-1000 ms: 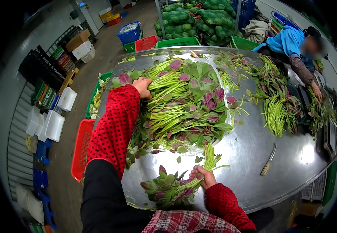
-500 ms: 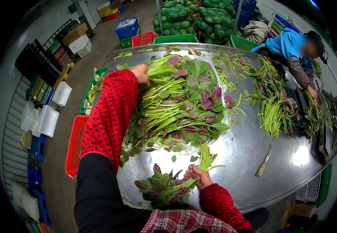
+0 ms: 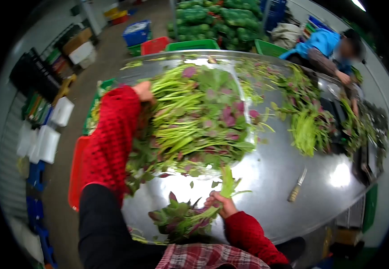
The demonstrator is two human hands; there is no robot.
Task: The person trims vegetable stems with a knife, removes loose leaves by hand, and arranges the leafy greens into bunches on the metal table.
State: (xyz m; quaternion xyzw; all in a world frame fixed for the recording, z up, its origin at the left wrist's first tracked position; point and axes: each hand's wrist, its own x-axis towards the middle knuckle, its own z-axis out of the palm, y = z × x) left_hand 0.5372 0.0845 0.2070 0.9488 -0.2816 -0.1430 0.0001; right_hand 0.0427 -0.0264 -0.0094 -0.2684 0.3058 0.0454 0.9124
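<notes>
My right hand (image 3: 220, 204) is closed around a bunch of amaranth (image 3: 187, 219) near the table's front edge. Its purple-green leaves hang to the left, and pale stems stick up past my fingers. At the upper left side of a large amaranth pile (image 3: 181, 114), my left hand (image 3: 144, 91) is by the stem ends. Its fingers are blurred and partly hidden, so a grip does not show. The pile's stems point mostly left and its leaves right. A knife (image 3: 297, 186) with a light handle lies to the right of my right hand.
The metal table (image 3: 270, 210) carries loose trimmings and more amaranth bunches (image 3: 306, 130) on the right. A co-worker in a blue top (image 3: 317, 42) handles greens at the far right. Red (image 3: 75, 175) and green crates (image 3: 193, 45) stand along the edges. Netted green vegetables (image 3: 243, 22) are stacked behind.
The greens that were blurred in my left hand are no longer seen lifted; that hand is at the pile's left edge. My right hand keeps its bunch. The whole view has shifted slightly.
</notes>
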